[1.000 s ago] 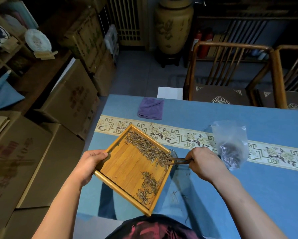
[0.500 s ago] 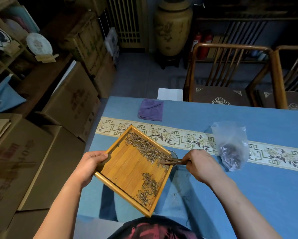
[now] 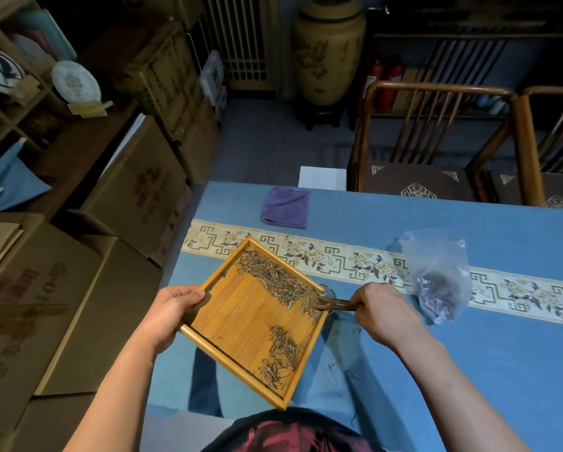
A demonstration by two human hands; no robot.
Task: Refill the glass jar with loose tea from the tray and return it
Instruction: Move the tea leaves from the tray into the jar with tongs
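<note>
A blue-clothed desk point(image 3: 404, 370) spreads beneath both hands; a bamboo tray point(image 3: 241, 321) hangs tilted above its near corner, the left hand point(image 3: 172, 311) closed on the tray's left rim, apparently so the lowered right edge sits over the glass jar point(image 3: 327, 290); only a sliver of the jar's rim shows, just left of the right hand point(image 3: 379, 313) and under the tray's edge; beyond the right hand lies a clear plastic bag point(image 3: 436, 282) of dark leaves, and farther past the left hand a folded purple cloth point(image 3: 286, 207); the right hand is clenched around a slim wooden scoop point(image 3: 333, 303), its tip in the loose tea point(image 3: 280, 282) banked along the tray's far-right side, seemingly to rake leaves over the edge; a smaller clump point(image 3: 281, 357) lies nearer the person; stray leaves point(image 3: 332, 367) dot the cloth below the right hand.
</note>
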